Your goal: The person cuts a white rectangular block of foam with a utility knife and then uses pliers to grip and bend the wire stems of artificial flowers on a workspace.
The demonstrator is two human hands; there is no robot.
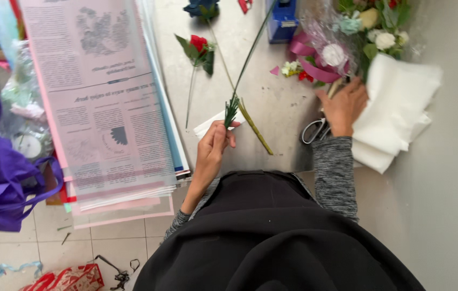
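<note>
Black cloth over the person's lap [272, 237] fills the bottom of the view, and both grey-sleeved arms reach out from it over the grey worktop [272, 97]. Left hand [211, 148] has its fingers [221, 134] closed narrowly around the base of a thin green leaf stem [242, 70], which rises long and unsupported toward the top edge; a small white paper slip [207, 125] lies just under that grip. Right hand [344, 108] presses palm-down on the neck of a bouquet [371, 27] wrapped in clear film with a purple ribbon [309, 62]; whether those fingers are curled around the stems or only resting cannot be told. White wrapping sheets [396, 108] lie beneath and beside that hand, and scissors [315, 130] sit touching its wrist side.

With so light a pinch, the long stem could bend or slip and sweep across the loose red rose [199, 46] nearby. Held by one hand alone, the bouquet might roll and loosen its ribbon. Open scissors lying so close to the wrist risk a nick, or a push off the worktop edge. A stack of printed wrapping sheets [105, 102] overhangs the floor and could slide.
</note>
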